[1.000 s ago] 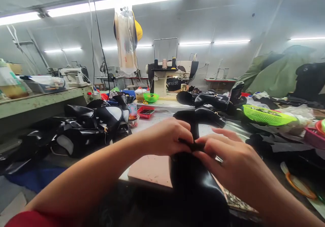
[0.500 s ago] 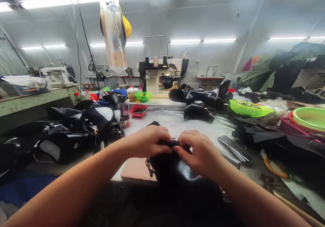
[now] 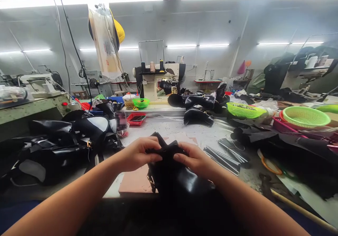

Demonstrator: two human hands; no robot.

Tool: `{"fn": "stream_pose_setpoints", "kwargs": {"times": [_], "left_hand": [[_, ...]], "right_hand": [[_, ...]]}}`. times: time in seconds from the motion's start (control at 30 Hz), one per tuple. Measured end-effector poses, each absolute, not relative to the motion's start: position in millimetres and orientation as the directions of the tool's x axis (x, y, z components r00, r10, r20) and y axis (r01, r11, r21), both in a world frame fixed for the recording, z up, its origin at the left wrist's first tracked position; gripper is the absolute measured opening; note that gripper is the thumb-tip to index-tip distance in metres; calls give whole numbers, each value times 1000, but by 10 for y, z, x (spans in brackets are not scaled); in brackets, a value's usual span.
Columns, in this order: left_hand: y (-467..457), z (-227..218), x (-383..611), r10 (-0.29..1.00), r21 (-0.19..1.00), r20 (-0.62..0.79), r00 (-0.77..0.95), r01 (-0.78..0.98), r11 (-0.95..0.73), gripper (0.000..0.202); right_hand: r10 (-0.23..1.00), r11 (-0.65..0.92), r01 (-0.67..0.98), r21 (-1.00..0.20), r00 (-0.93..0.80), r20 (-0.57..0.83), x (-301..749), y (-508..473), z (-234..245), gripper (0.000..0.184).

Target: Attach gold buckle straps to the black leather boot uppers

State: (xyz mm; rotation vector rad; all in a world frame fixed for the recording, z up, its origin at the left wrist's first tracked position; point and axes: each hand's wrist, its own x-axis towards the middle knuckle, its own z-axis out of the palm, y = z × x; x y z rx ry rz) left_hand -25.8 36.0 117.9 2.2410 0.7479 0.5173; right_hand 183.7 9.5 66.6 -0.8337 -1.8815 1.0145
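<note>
My left hand [image 3: 139, 155] pinches the left side of the top edge of a black leather boot upper [image 3: 182, 186], thumb against fingers. Opposite it, my right hand [image 3: 194, 158] grips the same edge on its right side. Dark folded material shows between the two hands. Below them the glossy leather hangs toward me, its lower part lost in shadow. A metal buckle [image 3: 151, 181] shows on its left side. Beneath lies a pinkish board [image 3: 130, 185] on the worktable, and pale pieces lie just beyond my fingers.
Black boot pieces [image 3: 63, 126] are heaped at the left. Finished-looking black boots [image 3: 199, 118] lie at the back of the table. Bundled strips [image 3: 221, 160], an orange ring [image 3: 269, 163] and green baskets [image 3: 306, 116] are at the right. A sewing machine [image 3: 158, 81] stands beyond.
My hands have moved apart along the boot upper's edge, showing more of it between them. The view has turned to the right, so the surroundings appear farther left.
</note>
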Motion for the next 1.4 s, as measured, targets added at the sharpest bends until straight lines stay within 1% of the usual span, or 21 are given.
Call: {"fn": "stream_pose_setpoints", "kwargs": {"times": [0.1,0.17,0.23,0.3,0.37,0.4,0.5,0.6,0.7,0.73,0.8,0.87,0.93,1.0,1.03,1.07,1.1,1.17,1.23,1.3,1.4], "left_hand": [[374,1247,-241,576,713,54,816,373,-594,17],[347,1287,-207,551,652,3,834,416,-634,25],[302,1293,-155,585,564,21,810,474,-676,24],[264,1259,-100,628,501,105,771,504,-704,16],[251,1207,-59,647,500,174,742,500,-707,14],[253,1184,-46,653,509,180,736,499,-702,14],[273,1159,-36,660,530,129,740,511,-677,17],[270,1171,-40,627,553,105,772,479,-682,20],[231,1147,-30,596,535,186,781,428,-728,18],[215,1133,-23,603,513,228,764,432,-742,16],[187,1112,-14,642,456,300,706,485,-746,12],[167,1124,-18,691,404,287,664,570,-715,7],[157,1165,-34,699,347,128,703,629,-696,4],[143,1202,-54,643,306,-70,763,630,-714,7],[130,1206,-61,600,317,-129,790,606,-730,11],[111,1197,-66,563,346,-148,813,576,-741,15],[83,1174,-68,539,383,-135,831,545,-745,20],[3,1093,-69,538,438,-85,839,516,-736,28],[-100,988,-78,587,426,-50,808,549,-719,31],[-208,880,-106,626,409,10,780,568,-715,29],[-338,727,-195,608,442,185,772,488,-753,25]], "right_hand": [[832,480,196,-855,-412,372,1804,81,656,15],[831,507,251,-824,-395,391,1778,64,642,12],[831,529,308,-791,-375,410,1759,46,629,9],[825,546,313,-777,-362,434,1753,34,619,8],[815,556,269,-786,-363,452,1758,34,611,8],[816,552,248,-797,-358,454,1762,38,606,9],[847,507,227,-831,-312,431,1774,59,592,14],[902,418,237,-877,-224,369,1779,63,594,16],[881,469,251,-847,-199,430,1778,42,617,18],[859,511,265,-818,-200,472,1776,32,626,17],[821,570,318,-758,-183,541,1768,12,636,25],[794,595,404,-695,-157,588,1760,-6,637,30],[758,629,477,-614,-201,621,1756,-24,635,31],[738,667,497,-555,-335,586,1757,-43,637,24],[728,684,494,-537,-416,545,1760,-53,638,17],[711,703,492,-513,-484,510,1762,-64,640,11],[682,731,496,-468,-534,499,1764,-78,641,8],[575,810,507,-294,-592,565,1765,-115,646,6],[399,874,483,-56,-646,651,1767,-164,671,23],[234,906,405,124,-723,650,1777,-221,735,32],[84,929,283,240,-791,606,1821,-294,883,35]]}}
